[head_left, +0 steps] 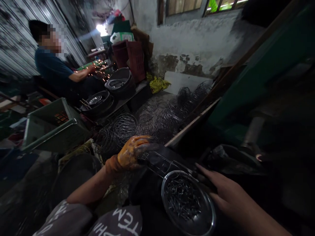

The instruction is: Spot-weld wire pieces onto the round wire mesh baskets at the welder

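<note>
My left hand [131, 152], in an orange glove with dark fingertips, is closed on a wire frame [159, 164] held just above my lap. My bare right hand [221, 191] lies to the right with fingers stretched out, its fingertips by the rim of a round metal bowl [209, 226] filled with several short metal pins [182, 198]. The far end of the wire frame reaches the bowl's upper rim.
A heap of round wire frames [157, 114] lies on the floor ahead. A green crate [52, 127] stands at left. Black basins [120, 82] sit further back, near a seated person [56, 68] working amid sparks. A green machine [265, 65] fills the right.
</note>
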The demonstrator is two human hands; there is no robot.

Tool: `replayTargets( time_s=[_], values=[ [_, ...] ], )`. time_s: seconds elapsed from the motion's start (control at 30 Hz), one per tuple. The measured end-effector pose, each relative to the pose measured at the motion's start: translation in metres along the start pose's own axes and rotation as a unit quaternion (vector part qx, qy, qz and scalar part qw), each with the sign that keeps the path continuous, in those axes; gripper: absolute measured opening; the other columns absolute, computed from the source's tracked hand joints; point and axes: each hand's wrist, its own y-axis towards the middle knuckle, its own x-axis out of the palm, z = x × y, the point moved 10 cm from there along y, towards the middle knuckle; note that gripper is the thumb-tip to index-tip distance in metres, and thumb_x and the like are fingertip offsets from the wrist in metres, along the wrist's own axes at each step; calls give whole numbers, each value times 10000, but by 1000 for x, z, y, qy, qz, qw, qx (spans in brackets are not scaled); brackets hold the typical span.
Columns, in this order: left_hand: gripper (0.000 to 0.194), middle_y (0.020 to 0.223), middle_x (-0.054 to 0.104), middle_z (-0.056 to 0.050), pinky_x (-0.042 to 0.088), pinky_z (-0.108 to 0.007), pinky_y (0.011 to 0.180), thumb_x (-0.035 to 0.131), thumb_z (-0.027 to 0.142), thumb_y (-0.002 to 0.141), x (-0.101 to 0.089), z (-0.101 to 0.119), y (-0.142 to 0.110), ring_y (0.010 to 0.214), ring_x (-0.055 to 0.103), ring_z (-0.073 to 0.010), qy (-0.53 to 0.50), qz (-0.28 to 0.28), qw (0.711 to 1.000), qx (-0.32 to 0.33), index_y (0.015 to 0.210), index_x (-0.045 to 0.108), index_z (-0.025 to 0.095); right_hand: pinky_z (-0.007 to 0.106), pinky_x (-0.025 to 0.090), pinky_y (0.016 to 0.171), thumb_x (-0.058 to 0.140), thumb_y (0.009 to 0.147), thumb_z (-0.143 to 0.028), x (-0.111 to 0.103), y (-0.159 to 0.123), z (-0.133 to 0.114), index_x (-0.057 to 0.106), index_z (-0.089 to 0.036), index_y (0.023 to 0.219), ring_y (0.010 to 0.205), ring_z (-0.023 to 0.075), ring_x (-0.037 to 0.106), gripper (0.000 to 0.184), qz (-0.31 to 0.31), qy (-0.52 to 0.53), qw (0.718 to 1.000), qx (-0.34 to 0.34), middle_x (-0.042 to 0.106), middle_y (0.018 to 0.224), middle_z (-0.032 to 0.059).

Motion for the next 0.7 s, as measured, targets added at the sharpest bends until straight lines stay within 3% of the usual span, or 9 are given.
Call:
replayTargets(
  time_s=[0.2, 0.4, 0.6, 0.7],
  values=[
    [766, 1250, 676, -134, 456, -462, 1082, 519, 769, 872, 2, -5, -2, 1307, 565, -326, 6, -11, 1000, -10, 1388, 596, 208, 438, 601, 950, 545, 795, -195, 6, -5, -3, 573, -201, 1460, 1091, 290, 717, 666, 53, -129, 987, -78, 754, 1198, 108],
    [687, 1216, 688, -118, 472, -456, 1061, 532, 704, 897, -3, 1, 4, 1281, 586, -313, 6, 14, 1000, 0, 1394, 592, 232, 463, 591, 883, 516, 777, -132, -10, -6, -33, 571, -169, 1445, 1000, 309, 709, 672, 88, -241, 957, -139, 764, 1093, 127],
    [722, 1181, 702, -110, 506, -465, 1026, 492, 744, 892, -2, 0, 7, 1242, 612, -309, -7, 15, 1000, 6, 1396, 593, 238, 466, 557, 758, 485, 810, -90, -24, -2, -57, 600, -115, 1400, 875, 324, 674, 602, 95, -329, 932, -120, 738, 955, 164],
    [757, 1198, 697, -121, 500, -480, 1032, 482, 772, 880, 1, -2, 6, 1243, 610, -320, 11, 7, 1000, -10, 1391, 600, 225, 440, 560, 735, 507, 793, -117, -29, -8, -52, 595, -157, 1409, 820, 307, 674, 623, 96, -298, 943, -116, 728, 893, 135]
  ],
)
